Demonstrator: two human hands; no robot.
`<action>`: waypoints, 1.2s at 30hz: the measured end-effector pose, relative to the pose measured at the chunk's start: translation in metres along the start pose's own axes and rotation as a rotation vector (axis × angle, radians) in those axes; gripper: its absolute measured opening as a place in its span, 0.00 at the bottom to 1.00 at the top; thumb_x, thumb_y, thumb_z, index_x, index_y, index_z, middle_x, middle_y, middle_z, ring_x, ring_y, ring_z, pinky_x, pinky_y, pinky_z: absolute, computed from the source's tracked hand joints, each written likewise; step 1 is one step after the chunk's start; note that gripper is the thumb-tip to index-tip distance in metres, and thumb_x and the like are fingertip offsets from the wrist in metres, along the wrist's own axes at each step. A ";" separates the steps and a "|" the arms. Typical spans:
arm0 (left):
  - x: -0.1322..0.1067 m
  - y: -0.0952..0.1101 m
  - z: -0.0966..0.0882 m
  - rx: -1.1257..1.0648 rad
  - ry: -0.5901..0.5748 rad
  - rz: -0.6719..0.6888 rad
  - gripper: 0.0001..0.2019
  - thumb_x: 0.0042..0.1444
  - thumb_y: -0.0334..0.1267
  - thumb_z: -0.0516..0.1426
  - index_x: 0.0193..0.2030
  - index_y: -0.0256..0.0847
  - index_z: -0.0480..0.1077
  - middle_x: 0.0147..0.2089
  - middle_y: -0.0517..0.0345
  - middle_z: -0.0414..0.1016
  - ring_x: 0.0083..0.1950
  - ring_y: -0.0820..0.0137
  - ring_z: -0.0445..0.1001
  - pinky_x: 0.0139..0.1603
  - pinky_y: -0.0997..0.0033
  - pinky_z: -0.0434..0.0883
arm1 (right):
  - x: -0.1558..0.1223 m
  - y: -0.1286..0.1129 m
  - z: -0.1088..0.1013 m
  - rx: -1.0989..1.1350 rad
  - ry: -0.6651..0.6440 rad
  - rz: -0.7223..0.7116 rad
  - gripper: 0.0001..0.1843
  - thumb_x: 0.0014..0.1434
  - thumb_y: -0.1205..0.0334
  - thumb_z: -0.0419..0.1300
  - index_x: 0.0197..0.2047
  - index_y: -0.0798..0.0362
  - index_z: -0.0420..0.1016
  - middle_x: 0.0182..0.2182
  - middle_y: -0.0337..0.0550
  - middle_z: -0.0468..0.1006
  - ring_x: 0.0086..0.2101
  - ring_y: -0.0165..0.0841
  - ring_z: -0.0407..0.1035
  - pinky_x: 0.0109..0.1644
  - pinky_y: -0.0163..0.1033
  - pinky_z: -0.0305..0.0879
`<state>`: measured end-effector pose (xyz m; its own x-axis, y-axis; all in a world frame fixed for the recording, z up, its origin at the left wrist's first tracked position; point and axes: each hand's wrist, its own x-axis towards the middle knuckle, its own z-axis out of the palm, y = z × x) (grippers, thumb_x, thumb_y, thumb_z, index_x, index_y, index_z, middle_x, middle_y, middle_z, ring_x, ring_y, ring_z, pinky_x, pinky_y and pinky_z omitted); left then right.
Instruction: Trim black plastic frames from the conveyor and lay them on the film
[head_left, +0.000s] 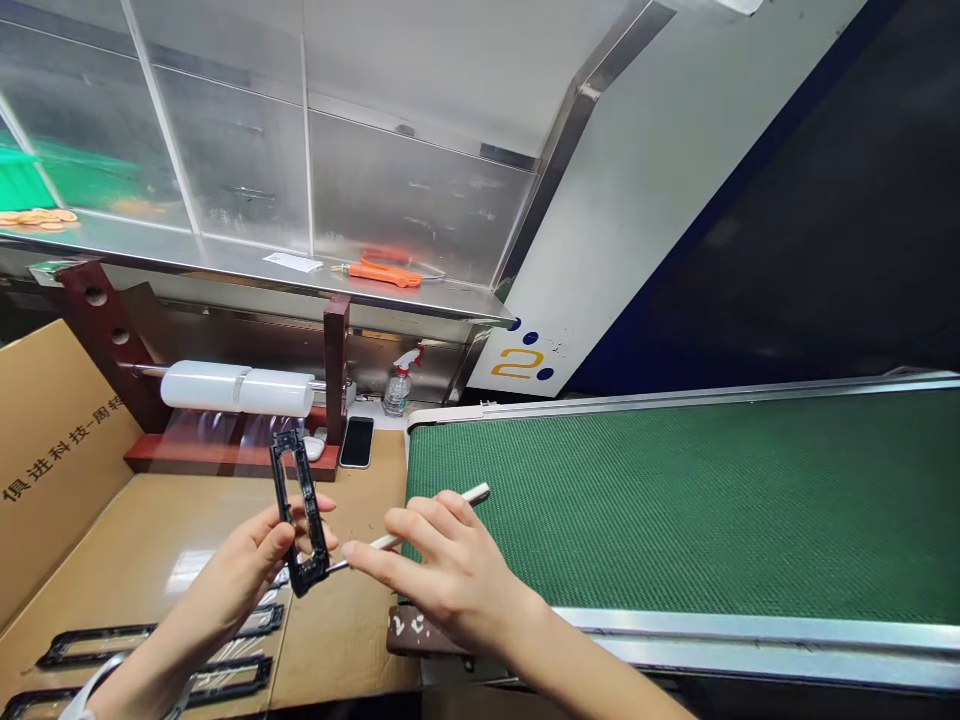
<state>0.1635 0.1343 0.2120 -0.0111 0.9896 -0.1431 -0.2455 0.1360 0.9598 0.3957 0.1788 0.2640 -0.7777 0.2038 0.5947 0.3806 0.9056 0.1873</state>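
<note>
My left hand [244, 565] holds a narrow black plastic frame [313, 510] with a long opening, tilted nearly upright, the thumb on its near side. My right hand [450, 565] is closed round a slim white-handled tool [474, 494] with a thin metal tip. That tip meets the lower right corner of the frame; its exact shape is too small to tell. Below my left forearm, more black frames [97, 645] lie on the cardboard, partly hidden by the arm.
A green conveyor belt [675, 500] runs along the right. Behind the cardboard surface [330, 630] stand a wooden holder with white film rolls [277, 392], a phone [356, 442] and a spray bottle [397, 388]. An orange electric screwdriver [386, 273] lies on the metal shelf.
</note>
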 end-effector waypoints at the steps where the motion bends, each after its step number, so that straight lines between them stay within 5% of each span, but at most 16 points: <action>1: 0.000 0.001 0.000 -0.005 -0.001 -0.007 0.31 0.38 0.65 0.64 0.42 0.43 0.78 0.31 0.53 0.81 0.34 0.63 0.76 0.39 0.70 0.68 | 0.000 -0.001 0.001 -0.001 -0.002 -0.001 0.17 0.67 0.67 0.52 0.55 0.44 0.72 0.35 0.38 0.72 0.36 0.29 0.63 0.43 0.37 0.53; 21: -0.001 0.013 -0.001 -0.171 0.034 -0.061 0.25 0.36 0.61 0.66 0.37 0.46 0.80 0.28 0.59 0.79 0.31 0.69 0.76 0.35 0.76 0.69 | 0.017 -0.003 0.005 0.033 0.026 -0.010 0.16 0.68 0.69 0.49 0.51 0.45 0.75 0.35 0.38 0.73 0.35 0.29 0.61 0.44 0.37 0.53; 30: 0.009 0.008 -0.014 -0.206 -0.065 -0.109 0.25 0.37 0.59 0.67 0.39 0.47 0.80 0.29 0.59 0.81 0.32 0.70 0.76 0.34 0.77 0.70 | 0.018 -0.004 0.007 0.046 0.006 -0.002 0.17 0.66 0.69 0.50 0.54 0.48 0.73 0.35 0.39 0.72 0.35 0.30 0.62 0.42 0.38 0.53; 36: 0.003 0.014 -0.002 -0.232 -0.060 -0.117 0.25 0.35 0.60 0.68 0.37 0.45 0.80 0.28 0.59 0.80 0.31 0.70 0.75 0.34 0.76 0.70 | 0.016 -0.006 0.022 0.100 0.087 0.045 0.17 0.67 0.70 0.51 0.51 0.44 0.75 0.33 0.37 0.73 0.35 0.30 0.63 0.40 0.38 0.54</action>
<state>0.1577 0.1393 0.2248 0.0866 0.9696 -0.2288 -0.4577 0.2427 0.8553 0.3701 0.1843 0.2549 -0.7131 0.2158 0.6670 0.3591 0.9296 0.0831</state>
